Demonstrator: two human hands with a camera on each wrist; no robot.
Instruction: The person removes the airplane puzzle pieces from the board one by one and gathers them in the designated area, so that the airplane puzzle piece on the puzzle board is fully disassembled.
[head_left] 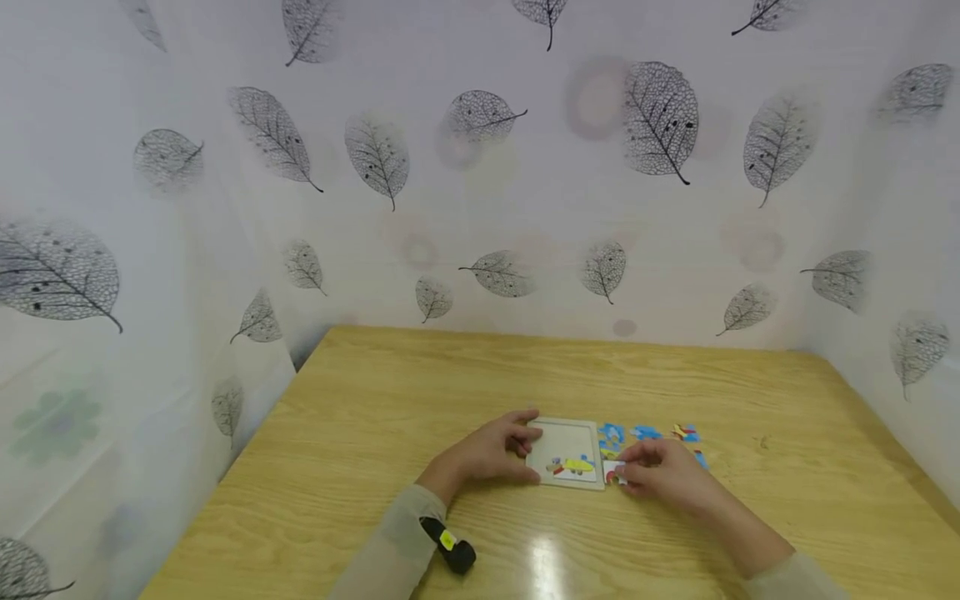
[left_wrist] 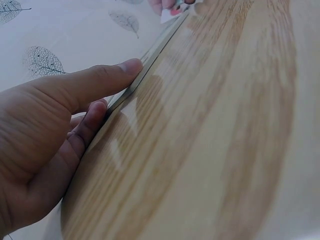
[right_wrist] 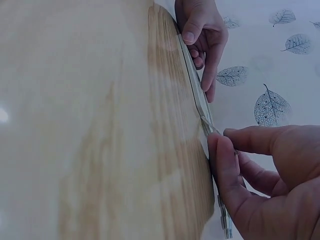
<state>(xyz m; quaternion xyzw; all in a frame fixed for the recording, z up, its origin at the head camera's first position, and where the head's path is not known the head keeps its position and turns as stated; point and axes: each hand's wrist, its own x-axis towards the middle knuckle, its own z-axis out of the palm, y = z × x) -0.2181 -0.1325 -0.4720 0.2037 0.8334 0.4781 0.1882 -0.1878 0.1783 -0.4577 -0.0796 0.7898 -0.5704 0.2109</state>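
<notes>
A square puzzle tray (head_left: 558, 437) with a pale raised rim lies on the table. Along its near side sit pieces with a yellow and red picture (head_left: 576, 465). My left hand (head_left: 491, 450) holds the tray at its left side; in the left wrist view the thumb (left_wrist: 107, 75) lies on the near edge. Between thumb and fingertips, my right hand (head_left: 667, 473) pinches a white puzzle piece with a red mark (head_left: 611, 473), right by the tray's right rim. The right wrist view shows this piece (right_wrist: 212, 126) edge-on and tilted.
Several loose blue puzzle pieces (head_left: 645, 432) lie right of the tray, some partly hidden behind my right hand. A yellow and red piece (head_left: 685, 432) is among them. The wooden table (head_left: 420, 367) meets a leaf-patterned cloth (head_left: 525, 200) at the back and sides.
</notes>
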